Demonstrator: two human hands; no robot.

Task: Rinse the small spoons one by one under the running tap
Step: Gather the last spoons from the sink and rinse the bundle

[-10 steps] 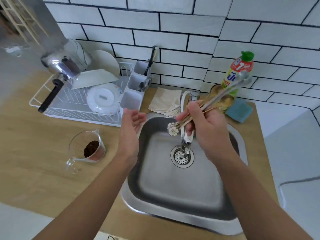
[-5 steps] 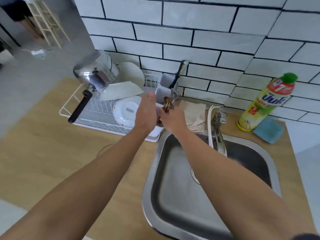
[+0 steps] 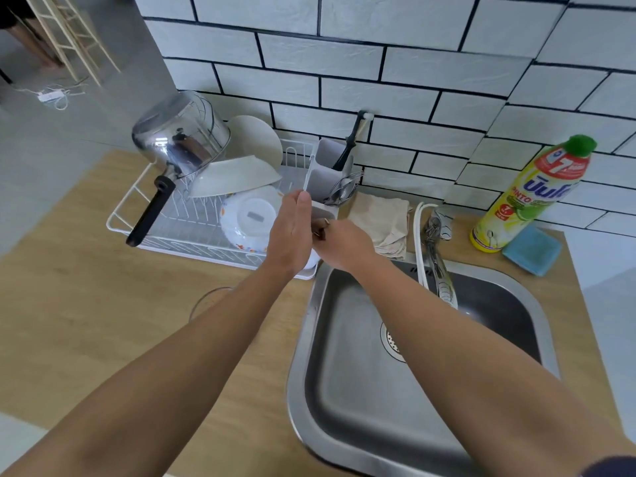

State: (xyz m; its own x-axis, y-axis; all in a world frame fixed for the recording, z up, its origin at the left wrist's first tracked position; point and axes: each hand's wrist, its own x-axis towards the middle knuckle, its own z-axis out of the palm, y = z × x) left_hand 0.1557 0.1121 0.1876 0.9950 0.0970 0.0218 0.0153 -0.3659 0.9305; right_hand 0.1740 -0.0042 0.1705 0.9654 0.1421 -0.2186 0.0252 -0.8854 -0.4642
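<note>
Dish soap bottle [image 3: 526, 197] label reads "PINTO", large "7" near cap

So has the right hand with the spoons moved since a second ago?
Yes. The right hand left the spot over the sink by the tap and went left to the cutlery holder on the dish rack, where it now grips the spoons.

In front of me runs a light wooden countertop [image 3: 86, 321] with a steel sink [image 3: 299, 390] set into it on my right. A white wire dish rack [image 3: 118, 215] stands at the back left, against the tiled wall. A beige folded cloth [image 3: 382, 218] lies behind the sink's left corner. At the back right stands a yellow dish soap bottle [image 3: 526, 197], a blue sponge [image 3: 531, 251] just beside it. Under my left forearm shows a glass rim [image 3: 206, 299].
</note>
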